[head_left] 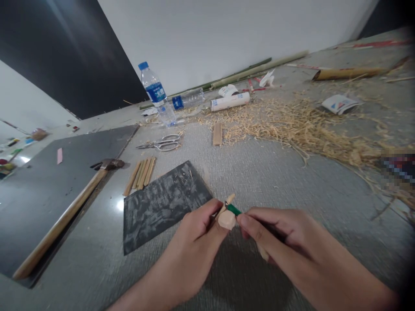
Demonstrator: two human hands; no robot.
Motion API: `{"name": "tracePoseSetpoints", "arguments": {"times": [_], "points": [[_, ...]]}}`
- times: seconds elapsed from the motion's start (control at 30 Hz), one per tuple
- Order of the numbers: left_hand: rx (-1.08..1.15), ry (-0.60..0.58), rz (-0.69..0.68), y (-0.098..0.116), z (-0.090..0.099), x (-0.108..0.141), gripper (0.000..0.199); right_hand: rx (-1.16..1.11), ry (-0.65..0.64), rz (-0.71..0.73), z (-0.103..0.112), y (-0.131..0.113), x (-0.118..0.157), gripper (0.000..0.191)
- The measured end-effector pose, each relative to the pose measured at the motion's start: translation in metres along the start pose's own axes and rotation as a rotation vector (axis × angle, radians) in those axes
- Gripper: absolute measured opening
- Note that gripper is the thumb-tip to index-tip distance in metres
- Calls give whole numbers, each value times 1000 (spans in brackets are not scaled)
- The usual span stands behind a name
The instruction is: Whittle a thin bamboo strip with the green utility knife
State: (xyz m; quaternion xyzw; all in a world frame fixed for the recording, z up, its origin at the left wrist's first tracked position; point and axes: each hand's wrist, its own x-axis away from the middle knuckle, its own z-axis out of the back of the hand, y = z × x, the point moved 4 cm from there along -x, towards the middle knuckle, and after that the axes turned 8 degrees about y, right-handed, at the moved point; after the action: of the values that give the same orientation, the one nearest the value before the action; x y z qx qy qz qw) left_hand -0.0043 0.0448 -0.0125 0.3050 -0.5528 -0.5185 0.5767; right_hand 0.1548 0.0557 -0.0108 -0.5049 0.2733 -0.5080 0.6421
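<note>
My left hand (191,235) pinches a small pale piece of bamboo (226,218) between thumb and fingers, low in the middle of the view. My right hand (275,235) grips a tool with a green handle (234,210), its tip pressed against the bamboo piece. A thin pale sliver pokes up just above the piece. Both hands hover over a grey textured floor, right beside a dark scuffed mat (162,203).
A hammer (68,207) lies at the left on a dark slab. Several bamboo strips (141,174), scissors (162,143) and a short bamboo block (217,134) lie further back. Water bottles (157,95), a white tube (230,102) and a heap of shavings (298,125) spread behind.
</note>
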Motion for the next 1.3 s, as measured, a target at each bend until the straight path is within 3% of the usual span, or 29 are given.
{"name": "tracePoseSetpoints", "arguments": {"times": [0.2, 0.63, 1.03, 1.13, 1.3], "points": [[-99, 19, -55, 4, 2, 0, 41, 116, 17, 12, 3, 2, 1, 50], [-82, -1, -84, 8, 3, 3, 43, -337, -180, -175, -1, 2, -3, 52], [-191, 36, -101, 6, 1, 0, 38, 189, 26, 47, 4, 3, 3, 50], [-198, 37, -105, 6, 1, 0, 39, 206, 40, 74, 5, 0, 1, 51], [-229, 40, -104, 8, 3, 4, 38, 80, -54, -7, 3, 0, -3, 49]]}}
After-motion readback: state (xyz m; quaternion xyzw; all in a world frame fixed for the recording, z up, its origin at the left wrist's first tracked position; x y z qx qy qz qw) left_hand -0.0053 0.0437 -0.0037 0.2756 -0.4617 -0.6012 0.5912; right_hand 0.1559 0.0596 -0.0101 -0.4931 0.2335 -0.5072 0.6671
